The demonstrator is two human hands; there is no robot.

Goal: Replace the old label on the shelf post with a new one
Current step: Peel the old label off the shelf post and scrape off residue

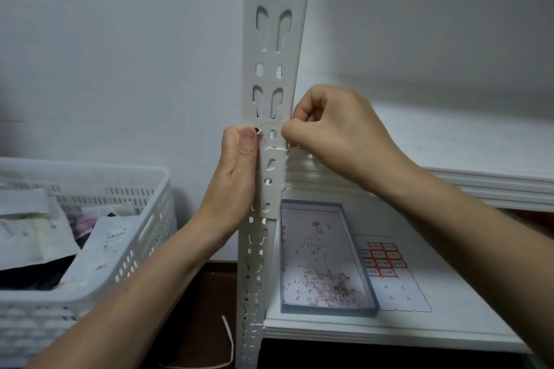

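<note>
A white slotted shelf post (271,39) stands upright in the middle of the view. A pale, worn strip of old label (269,125) crosses it at hand height. My left hand (236,177) grips the post from its left side, thumb lying straight up along the edge beside the strip; its fingers are hidden behind the post. My right hand (338,135) has its fingers curled and pinches with thumb and forefinger at the strip's right end on the post's edge. A sheet of red-bordered new labels (382,259) lies on the lower shelf.
A shallow blue-rimmed tray (356,252) sprinkled with reddish scraps lies on the lower white shelf (449,308), left of the label sheet. A second shelf board (479,159) runs behind my right hand. A white perforated basket (144,219) of papers stands at the left.
</note>
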